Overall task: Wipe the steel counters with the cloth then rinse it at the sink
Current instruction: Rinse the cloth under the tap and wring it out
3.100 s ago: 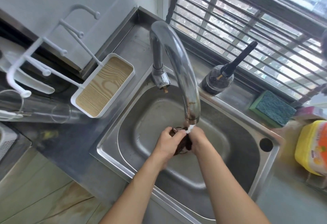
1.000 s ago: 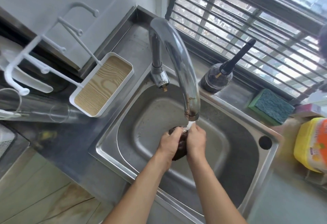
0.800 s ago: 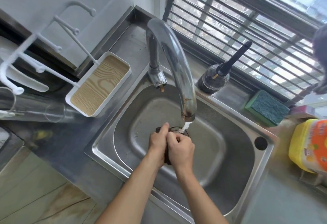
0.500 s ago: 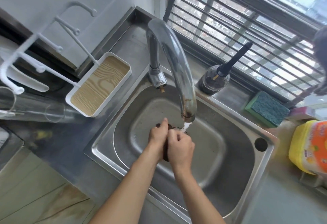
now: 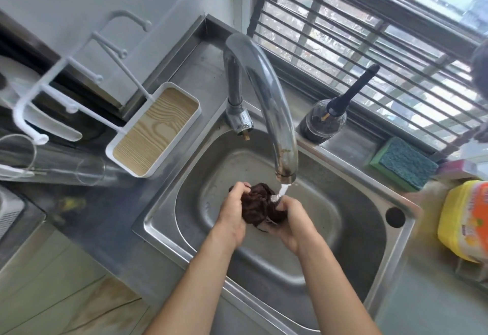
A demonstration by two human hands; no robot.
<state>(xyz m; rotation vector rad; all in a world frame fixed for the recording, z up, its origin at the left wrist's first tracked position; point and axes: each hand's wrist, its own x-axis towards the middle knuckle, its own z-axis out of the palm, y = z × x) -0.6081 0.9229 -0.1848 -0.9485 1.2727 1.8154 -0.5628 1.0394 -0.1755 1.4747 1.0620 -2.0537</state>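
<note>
Both hands over middle of sink basin, under faucet spout. Dark brown cloth bunched between them. Left hand fingers closed on cloth's left side; right hand clamped on its right side. Water stream falls from spout onto cloth by right hand. Green sponge on counter at sink's far right edge; wood-grain tray at far left corner.

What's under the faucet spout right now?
The dark cloth, bunched between the left hand and right hand, water running onto it. The sink drain is covered.
</note>
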